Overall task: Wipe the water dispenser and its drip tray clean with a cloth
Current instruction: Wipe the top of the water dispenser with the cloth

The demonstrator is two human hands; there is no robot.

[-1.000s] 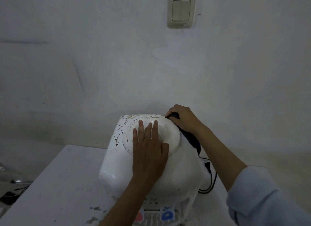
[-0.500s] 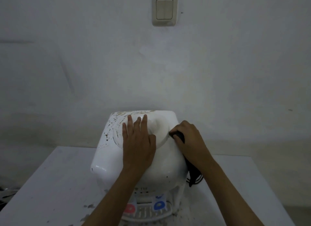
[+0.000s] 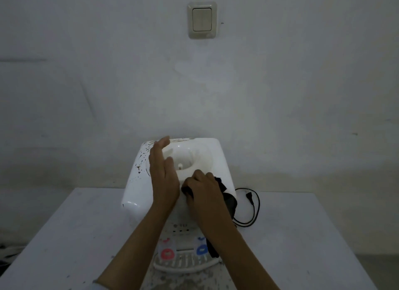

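A white tabletop water dispenser [image 3: 136,192] stands on a grey table, its top speckled with dark spots on the left. My left hand [image 3: 164,177] is tilted on its edge with straight fingers at the left rim of the bottle well. My right hand [image 3: 203,188] grips a dark cloth [image 3: 230,201] and presses it on the front of the dispenser's top. A tail of the cloth hangs down past the blue tap [image 3: 201,249]. The red tap [image 3: 167,254] and the slotted drip tray [image 3: 185,263] show below my forearms.
A black power cord with its plug [image 3: 250,205] lies coiled on the table [image 3: 64,235] right of the dispenser. A wall switch [image 3: 202,19] sits high on the white wall. Dirt specks mark the table near the drip tray.
My right hand with the cloth slid from the back right of the top round to its front. My left hand lifted off the bottle well and turned onto its edge.
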